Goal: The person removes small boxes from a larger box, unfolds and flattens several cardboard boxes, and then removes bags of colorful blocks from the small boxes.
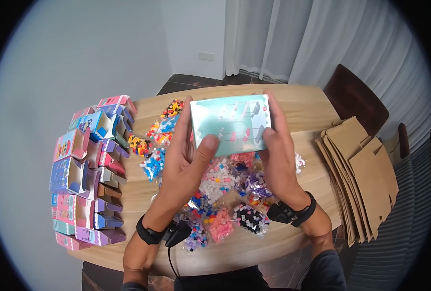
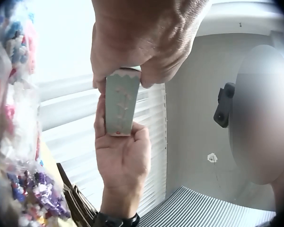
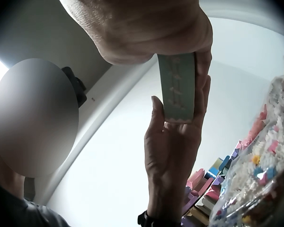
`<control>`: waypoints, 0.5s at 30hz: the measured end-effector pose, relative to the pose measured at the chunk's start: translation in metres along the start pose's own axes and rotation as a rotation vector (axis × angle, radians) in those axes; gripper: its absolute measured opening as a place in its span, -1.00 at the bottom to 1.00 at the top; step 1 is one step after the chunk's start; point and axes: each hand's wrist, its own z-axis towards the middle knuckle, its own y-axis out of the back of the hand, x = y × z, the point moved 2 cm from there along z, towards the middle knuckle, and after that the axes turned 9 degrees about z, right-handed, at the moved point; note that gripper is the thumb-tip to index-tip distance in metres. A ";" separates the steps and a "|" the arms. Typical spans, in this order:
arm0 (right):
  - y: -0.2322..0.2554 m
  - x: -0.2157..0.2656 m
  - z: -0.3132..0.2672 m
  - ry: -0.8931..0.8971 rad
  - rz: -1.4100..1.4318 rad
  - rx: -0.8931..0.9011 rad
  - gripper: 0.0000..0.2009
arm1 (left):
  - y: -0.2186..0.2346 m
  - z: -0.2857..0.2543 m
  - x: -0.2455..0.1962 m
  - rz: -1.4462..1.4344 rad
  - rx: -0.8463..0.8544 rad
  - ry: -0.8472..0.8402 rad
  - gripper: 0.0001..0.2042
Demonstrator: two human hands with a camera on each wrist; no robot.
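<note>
Between both hands a mint-green cardboard box (image 1: 230,123) is held up above the table, its printed face turned toward the head camera. My left hand (image 1: 180,160) grips its left end, thumb lying over the front face. The right hand (image 1: 281,162) holds the opposite end, thumb on the front and fingers behind. A narrow green side of the box (image 2: 122,101) shows in the left wrist view, with a scalloped pale edge near the left hand. Below the hands, clear plastic bags of small coloured building bricks (image 1: 220,182) lie heaped on the table.
Stacked open cardboard boxes (image 1: 87,179), pink, blue and purple, line the left side of the wooden table (image 1: 147,233). Flattened brown cardboard (image 1: 358,179) leans together at the right edge. A dark chair (image 1: 356,92) stands beyond the far right corner, near white curtains (image 1: 332,43).
</note>
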 end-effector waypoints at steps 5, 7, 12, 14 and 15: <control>-0.014 0.001 -0.003 0.141 -0.247 0.153 -0.22 | 0.018 0.006 -0.005 0.453 -0.050 -0.020 -0.34; -0.012 0.003 0.000 0.201 -0.346 0.151 -0.18 | 0.029 0.011 -0.004 0.429 -0.070 -0.005 -0.40; -0.011 0.016 -0.005 0.452 -0.796 0.362 -0.06 | 0.032 0.011 -0.001 0.592 -0.099 -0.060 -0.55; -0.024 0.017 -0.013 0.452 -0.952 0.394 -0.13 | 0.032 0.009 0.001 0.637 -0.087 -0.032 -0.55; -0.023 0.017 -0.013 0.446 -0.962 0.381 -0.13 | 0.032 0.008 0.002 0.603 -0.084 -0.027 -0.54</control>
